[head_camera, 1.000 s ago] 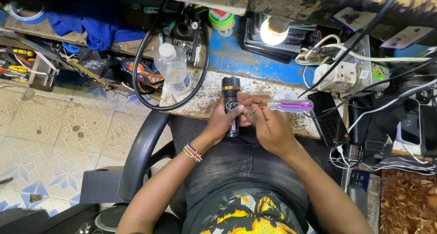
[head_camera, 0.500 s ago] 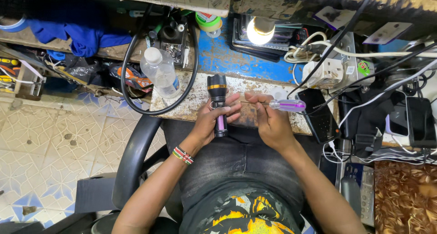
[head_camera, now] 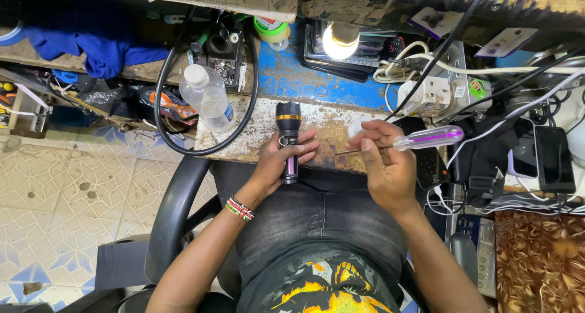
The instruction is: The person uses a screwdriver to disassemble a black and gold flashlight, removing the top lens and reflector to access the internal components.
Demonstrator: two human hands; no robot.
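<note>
Worn surface point(head_camera: 256, 136) up top, a clear plastic bottle point(head_camera: 207, 99) lying on it inside a black cable loop. Left hand point(head_camera: 277, 163) wraps a black flashlight point(head_camera: 288, 139) at the surface's near edge. Right hand point(head_camera: 384, 167) pinches a purple-handled screwdriver point(head_camera: 420, 138), tip pointing left, apart from the flashlight.

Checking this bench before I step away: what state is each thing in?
left hand: gripping the flashlight
flashlight: black, held upright
right hand: holding the screwdriver
screwdriver: lying level, tip toward the flashlight
bulb: lit
water bottle: capped, lying down
</note>
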